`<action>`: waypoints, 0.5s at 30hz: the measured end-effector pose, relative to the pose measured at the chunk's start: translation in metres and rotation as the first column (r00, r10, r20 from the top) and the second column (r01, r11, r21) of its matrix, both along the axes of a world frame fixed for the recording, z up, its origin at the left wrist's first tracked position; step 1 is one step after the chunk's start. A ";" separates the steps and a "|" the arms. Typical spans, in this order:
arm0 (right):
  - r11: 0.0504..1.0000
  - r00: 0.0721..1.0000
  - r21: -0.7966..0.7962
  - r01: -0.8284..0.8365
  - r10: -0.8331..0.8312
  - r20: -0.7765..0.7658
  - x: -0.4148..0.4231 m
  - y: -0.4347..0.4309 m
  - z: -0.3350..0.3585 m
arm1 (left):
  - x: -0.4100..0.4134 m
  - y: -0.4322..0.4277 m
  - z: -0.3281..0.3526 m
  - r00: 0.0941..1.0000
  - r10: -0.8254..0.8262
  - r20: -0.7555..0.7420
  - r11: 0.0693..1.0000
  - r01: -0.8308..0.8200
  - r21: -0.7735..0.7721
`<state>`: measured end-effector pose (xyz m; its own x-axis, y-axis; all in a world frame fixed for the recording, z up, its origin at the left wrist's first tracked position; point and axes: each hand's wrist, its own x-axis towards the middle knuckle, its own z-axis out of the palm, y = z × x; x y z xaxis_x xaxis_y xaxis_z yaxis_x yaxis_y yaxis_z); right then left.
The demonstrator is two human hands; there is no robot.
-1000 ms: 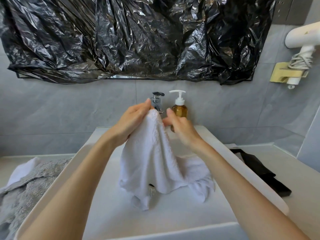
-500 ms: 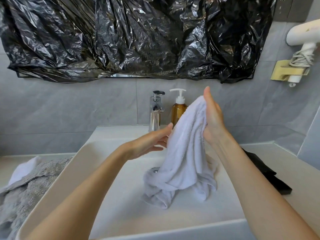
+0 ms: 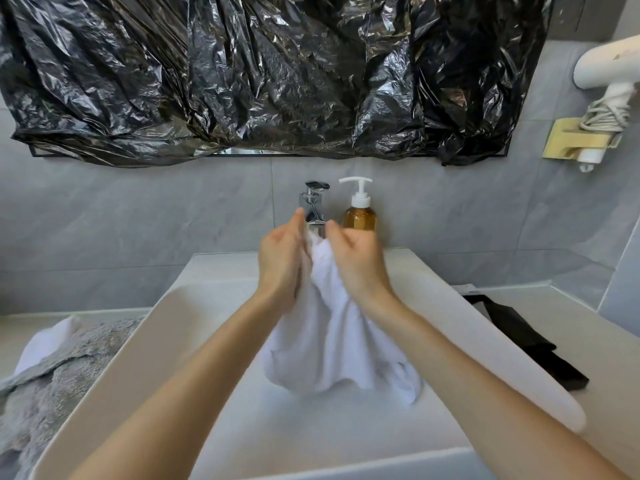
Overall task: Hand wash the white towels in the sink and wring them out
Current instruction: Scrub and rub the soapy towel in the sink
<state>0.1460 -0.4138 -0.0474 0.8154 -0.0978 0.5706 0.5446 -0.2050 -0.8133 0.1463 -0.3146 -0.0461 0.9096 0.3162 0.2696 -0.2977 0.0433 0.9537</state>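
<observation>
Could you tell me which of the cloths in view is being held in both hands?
The white towel over the sink; the grey towel and black cloth lie untouched on the counter either side.

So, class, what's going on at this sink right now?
A person is hand washing a white towel over the sink. The left hand and right hand both grip its bunched top just in front of the faucet, while the rest hangs down into the basin. A soap bottle stands beside the faucet, and a grey towel lies on the counter to the left.
</observation>
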 end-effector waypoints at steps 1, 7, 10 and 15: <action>0.999 1.000 -0.035 0.025 -0.025 -0.002 -0.004 0.008 -0.006 | -0.002 -0.007 -0.003 0.999 0.048 -0.021 0.999 -0.048 -0.008; 0.965 0.935 0.108 0.237 -0.197 -0.294 0.023 -0.002 -0.006 | -0.028 -0.046 -0.016 0.997 0.078 -0.003 0.988 -0.077 0.136; 0.969 0.936 0.058 0.242 -0.217 -0.277 0.012 -0.002 -0.012 | -0.019 -0.043 -0.014 0.994 0.105 -0.028 0.984 -0.100 0.149; 0.982 0.949 -0.026 0.187 -0.188 -0.255 0.002 0.016 -0.017 | -0.014 -0.028 -0.017 0.973 0.225 -0.048 0.968 -0.217 0.127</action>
